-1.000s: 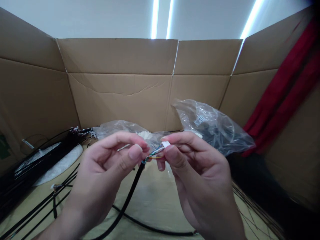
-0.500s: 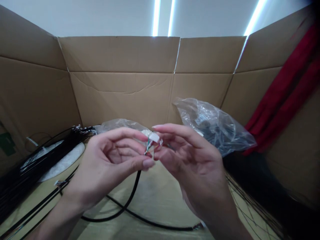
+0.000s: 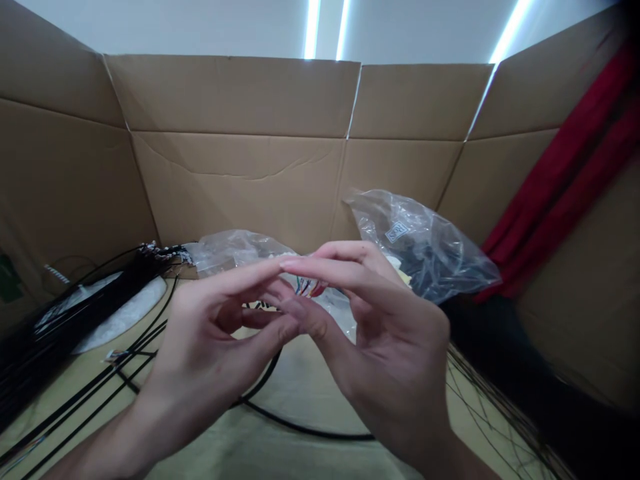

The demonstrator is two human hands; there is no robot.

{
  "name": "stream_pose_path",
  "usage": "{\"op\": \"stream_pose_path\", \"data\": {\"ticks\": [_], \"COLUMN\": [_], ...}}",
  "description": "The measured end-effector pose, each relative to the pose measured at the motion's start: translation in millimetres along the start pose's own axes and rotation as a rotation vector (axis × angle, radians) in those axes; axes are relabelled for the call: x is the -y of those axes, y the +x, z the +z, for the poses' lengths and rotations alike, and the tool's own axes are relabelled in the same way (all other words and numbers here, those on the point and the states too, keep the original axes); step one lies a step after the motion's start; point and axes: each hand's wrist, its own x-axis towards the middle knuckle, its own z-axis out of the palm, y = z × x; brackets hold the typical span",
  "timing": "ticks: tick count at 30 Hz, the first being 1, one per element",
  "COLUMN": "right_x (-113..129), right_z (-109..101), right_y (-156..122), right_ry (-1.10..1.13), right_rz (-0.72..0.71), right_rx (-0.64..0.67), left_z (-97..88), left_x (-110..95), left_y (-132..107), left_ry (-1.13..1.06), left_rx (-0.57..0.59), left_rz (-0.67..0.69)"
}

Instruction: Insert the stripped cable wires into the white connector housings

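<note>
My left hand (image 3: 215,333) and my right hand (image 3: 380,347) meet at the middle, fingertips pressed together around the stripped end of a black cable (image 3: 280,417). Thin coloured wires (image 3: 306,287) show between the fingers. The white connector seen earlier is hidden behind my right fingers. The cable hangs down from my hands and loops across the table. Both hands pinch, fingers curled round the wire end.
Cardboard walls (image 3: 240,180) enclose the workspace. A clear plastic bag with dark parts (image 3: 425,250) lies at the back right, another clear bag (image 3: 235,250) behind my hands. A bundle of black cables (image 3: 75,313) lies at the left. Red cloth (image 3: 565,173) hangs on the right.
Both hands turned and closed together over the wire end; the white connector went out of sight behind my right fingers. The cable loop on the table shifted.
</note>
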Motion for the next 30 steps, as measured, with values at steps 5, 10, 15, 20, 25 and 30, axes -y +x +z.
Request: {"op": "stream_pose_path", "data": {"ticks": [5,10,15,20,25,30], "right_x": [-0.5,-4.1,-10.0,-10.7,-5.8,-9.0], "right_z": [-8.8,-15.0,-10.8,-11.4,-26.6,-44.2], "right_y": [1.8,6.7,11.4,12.5,18.8,28.5], "right_ry": [-0.050,-0.041,0.197,0.393,0.537,0.558], "right_rz": [-0.022,-0.040,0.052,0.288,0.615,0.723], "right_rx": [0.000,0.002,0.009,0.010,0.202,0.403], "left_z": [-0.8,-7.9,-11.5,-10.1,-7.4,-6.4], "left_x": [0.2,2.7,4.4,7.5,8.7,5.7], "left_y": [8.4,13.6,14.0,15.4,11.8,6.9], "left_ry": [-0.090,-0.219,-0.266,-0.284,-0.178,-0.121], "left_rx": [0.025,0.127,0.223,0.228,0.218,0.385], "left_rz": [-0.101,-0.150,-0.179,-0.119,-0.002,0.044]}}
